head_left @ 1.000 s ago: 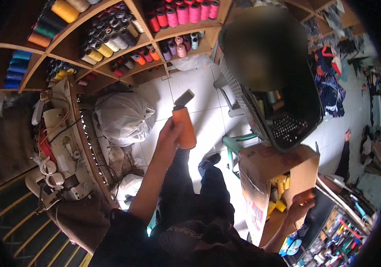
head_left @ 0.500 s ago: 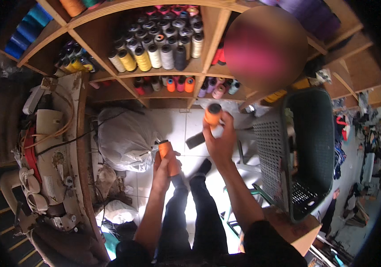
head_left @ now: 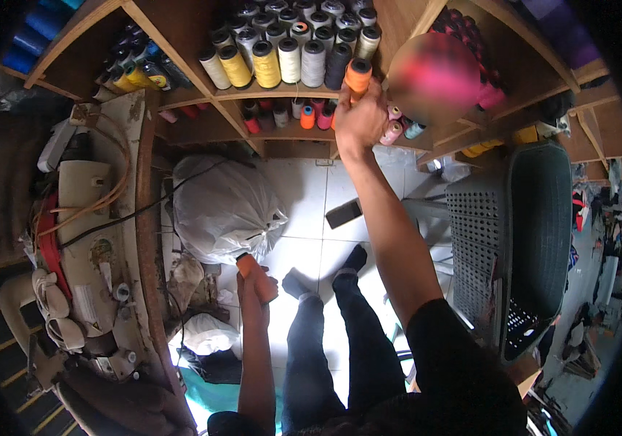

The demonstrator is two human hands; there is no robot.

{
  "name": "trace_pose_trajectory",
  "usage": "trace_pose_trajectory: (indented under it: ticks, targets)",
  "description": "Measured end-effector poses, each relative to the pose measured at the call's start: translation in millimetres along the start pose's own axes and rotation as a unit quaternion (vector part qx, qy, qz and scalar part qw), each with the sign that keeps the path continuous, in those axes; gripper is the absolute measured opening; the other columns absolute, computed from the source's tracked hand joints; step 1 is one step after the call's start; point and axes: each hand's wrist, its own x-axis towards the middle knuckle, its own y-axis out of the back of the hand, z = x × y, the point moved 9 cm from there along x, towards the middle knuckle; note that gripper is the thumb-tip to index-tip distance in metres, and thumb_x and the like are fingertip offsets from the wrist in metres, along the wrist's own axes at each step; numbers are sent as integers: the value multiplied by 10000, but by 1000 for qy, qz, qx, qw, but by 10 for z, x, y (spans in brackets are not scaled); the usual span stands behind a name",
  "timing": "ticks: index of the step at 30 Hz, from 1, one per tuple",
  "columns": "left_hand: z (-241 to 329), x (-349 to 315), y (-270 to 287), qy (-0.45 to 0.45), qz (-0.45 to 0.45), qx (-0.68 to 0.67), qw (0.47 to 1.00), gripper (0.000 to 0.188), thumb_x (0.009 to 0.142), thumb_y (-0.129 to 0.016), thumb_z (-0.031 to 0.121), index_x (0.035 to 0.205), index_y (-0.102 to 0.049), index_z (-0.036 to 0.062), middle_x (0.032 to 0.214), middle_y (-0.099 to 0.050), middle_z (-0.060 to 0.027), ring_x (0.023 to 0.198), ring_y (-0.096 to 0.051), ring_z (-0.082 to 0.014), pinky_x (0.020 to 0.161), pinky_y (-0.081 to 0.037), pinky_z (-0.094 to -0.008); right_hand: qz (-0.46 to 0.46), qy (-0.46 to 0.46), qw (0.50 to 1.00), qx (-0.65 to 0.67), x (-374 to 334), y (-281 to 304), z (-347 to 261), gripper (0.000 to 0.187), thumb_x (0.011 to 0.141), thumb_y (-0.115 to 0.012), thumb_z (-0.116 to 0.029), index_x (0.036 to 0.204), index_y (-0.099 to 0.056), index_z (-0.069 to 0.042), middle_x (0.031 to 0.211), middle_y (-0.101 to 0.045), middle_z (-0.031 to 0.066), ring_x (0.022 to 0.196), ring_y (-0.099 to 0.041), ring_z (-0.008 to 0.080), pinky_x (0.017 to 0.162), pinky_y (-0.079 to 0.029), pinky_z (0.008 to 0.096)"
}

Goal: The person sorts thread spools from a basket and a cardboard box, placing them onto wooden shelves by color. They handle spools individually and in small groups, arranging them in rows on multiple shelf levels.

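Observation:
My right hand point(head_left: 362, 120) is wrapped round an orange thread cone point(head_left: 358, 76) with a dark top, held up at the front edge of the wooden shelf point(head_left: 275, 91). Just left of it, yellow, cream, grey and black thread cones point(head_left: 289, 62) stand in rows in the same compartment. Lower down, my left hand point(head_left: 254, 280) grips a second orange thread cone point(head_left: 259, 282), tilted, beside the tied white plastic bag point(head_left: 224, 211). Both hands have their fingers closed round their cones.
A dark green perforated basket point(head_left: 478, 254) stands on the right. On the left is a sewing machine point(head_left: 82, 254) on its table. A dark flat rectangular object point(head_left: 344, 214) lies on the white tiled floor point(head_left: 300, 254). Smaller cones point(head_left: 307, 116) fill the lower shelf.
My right hand has risen forward with its orange cone from above the floor to the shelf edge. My left hand has dropped slightly left and down, still holding its cone.

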Motion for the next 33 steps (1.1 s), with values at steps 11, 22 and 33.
trace_pose_trajectory:
  ticks: [11, 22, 33]
  targets:
    - [-29, 143, -144, 3, -19, -30, 999, 389, 987, -559, 224, 1318, -425, 68, 1059, -587, -111, 806, -618, -211, 699, -546, -341, 70, -69, 994, 46, 39, -278, 348, 354, 755, -822, -173, 1022, -641, -27, 890, -672, 172, 868, -666, 370, 745, -525, 458]
    - [44, 252, -625, -5, -20, 39, 999, 395, 966, -611, 219, 1274, -446, 33, 1017, -592, -109, 766, -625, -202, 673, -550, -344, 73, -10, 997, -4, -122, -286, 369, 315, 741, -836, -203, 941, -659, -35, 818, -689, 140, 778, -652, 355, 737, -504, 447]
    - [2015, 1478, -2098, -440, -76, 208, 870, 371, 873, -761, 187, 1158, -560, 60, 1015, -616, -26, 899, -596, -141, 801, -496, -316, -26, -12, 999, 28, -96, -522, 279, 426, 752, -851, -332, 949, -629, -27, 837, -681, 126, 835, -666, 337, 756, -503, 439]
